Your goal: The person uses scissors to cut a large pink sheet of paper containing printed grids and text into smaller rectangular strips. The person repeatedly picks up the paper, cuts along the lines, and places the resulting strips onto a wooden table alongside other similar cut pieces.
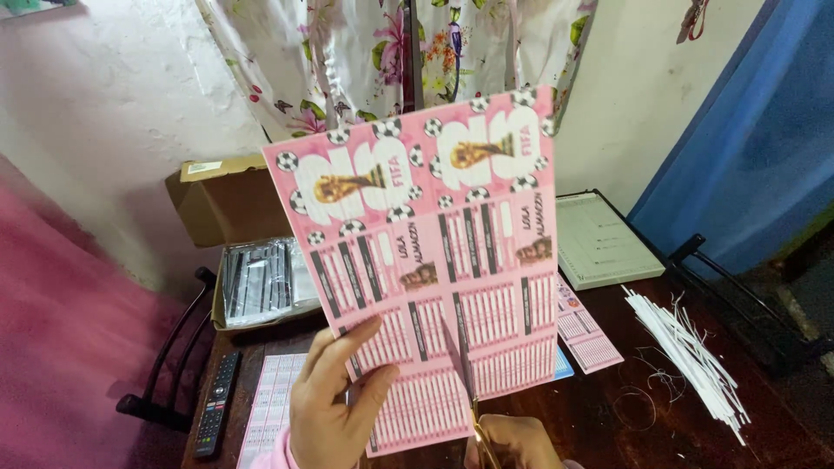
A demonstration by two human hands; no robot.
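Observation:
My left hand (pixel 334 399) holds up a large pink printed sheet (pixel 434 252) by its lower left edge, thumb across the front. The sheet shows soccer balls, gold trophy pictures and rows of small tables. My right hand (pixel 512 443) sits at the bottom of the frame, gripping scissors (pixel 465 382) with yellowish handles. The blades point upward into the sheet's lower edge near its middle line.
A dark wooden table (pixel 660 426) holds a bundle of thin white strips (pixel 686 347), more pink printed sheets (pixel 591 334), a pale cutting board (pixel 599 239) and a black remote control (pixel 215 404). A cardboard box (pixel 228 200) and a box of dark packets (pixel 261 282) stand at left.

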